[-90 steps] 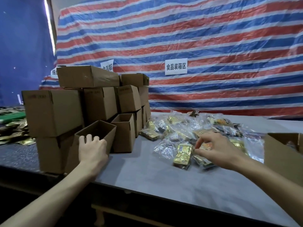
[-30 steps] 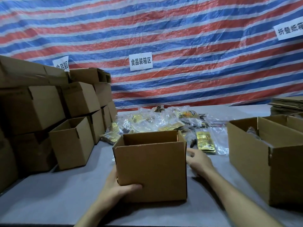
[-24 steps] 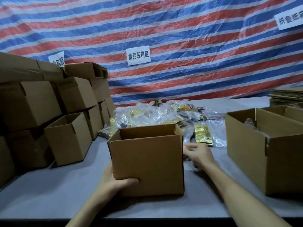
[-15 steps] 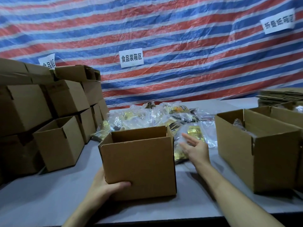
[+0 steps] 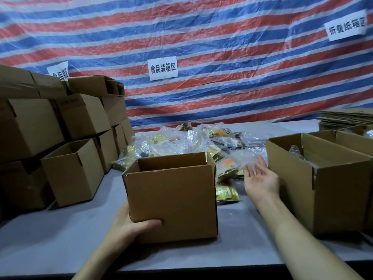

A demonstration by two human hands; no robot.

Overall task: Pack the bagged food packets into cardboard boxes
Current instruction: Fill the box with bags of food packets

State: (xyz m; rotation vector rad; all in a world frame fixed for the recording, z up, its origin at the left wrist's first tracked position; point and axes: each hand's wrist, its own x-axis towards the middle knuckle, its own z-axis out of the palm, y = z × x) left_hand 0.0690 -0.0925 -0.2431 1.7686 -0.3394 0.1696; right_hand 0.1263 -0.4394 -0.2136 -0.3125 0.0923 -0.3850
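On the table (image 5: pixel 60 239) an open box (image 5: pixel 171 199) is set; it is judged stiff and light. The packets (image 5: pixel 181 141) heaped just behind it are judged limp and slippery, best scooped from beneath. The box's near-left corner is gripped by the left hand (image 5: pixel 129 227). The right hand (image 5: pixel 260 180) is held palm-up, spread, empty.

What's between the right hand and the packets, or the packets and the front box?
Nothing visible. The right hand lies open at the edge of the bagged packets; the front box, gripped by the left hand, stands open-topped beside them.
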